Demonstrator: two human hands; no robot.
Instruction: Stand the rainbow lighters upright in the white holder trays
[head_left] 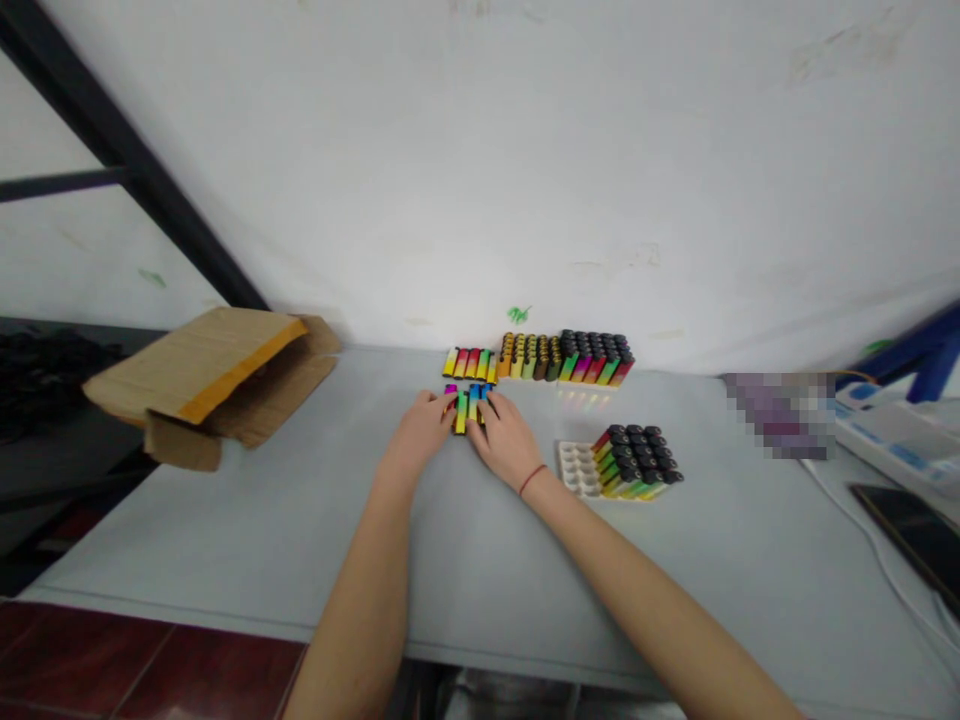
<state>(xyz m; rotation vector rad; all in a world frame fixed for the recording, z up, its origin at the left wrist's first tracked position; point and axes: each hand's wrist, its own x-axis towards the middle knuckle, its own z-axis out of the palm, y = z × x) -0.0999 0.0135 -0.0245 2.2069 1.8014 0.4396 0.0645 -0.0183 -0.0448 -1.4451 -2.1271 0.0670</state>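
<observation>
A short row of colourful lighters (461, 412) lies on the table between my hands, in pink, green, blue and yellow. At its left end, the bent fingers of my left hand (422, 432) grip the lighters. My right hand (504, 432), with a thin red cord at the wrist, has its fingers on the right end of the row and hides part of it. Just behind lies another row of lighters (470, 364), flat and side by side. To the right, a white tray (577, 468) with round holes holds upright black-topped lighters (636, 460) in its right part.
Against the wall stand a block of yellow-and-dark lighters (530, 357) and a block of black-topped ones (596, 357). An open cardboard box (217, 375) lies at the left. A phone (911, 535), a white cable (862, 530) and a pale case (907, 440) are at the right.
</observation>
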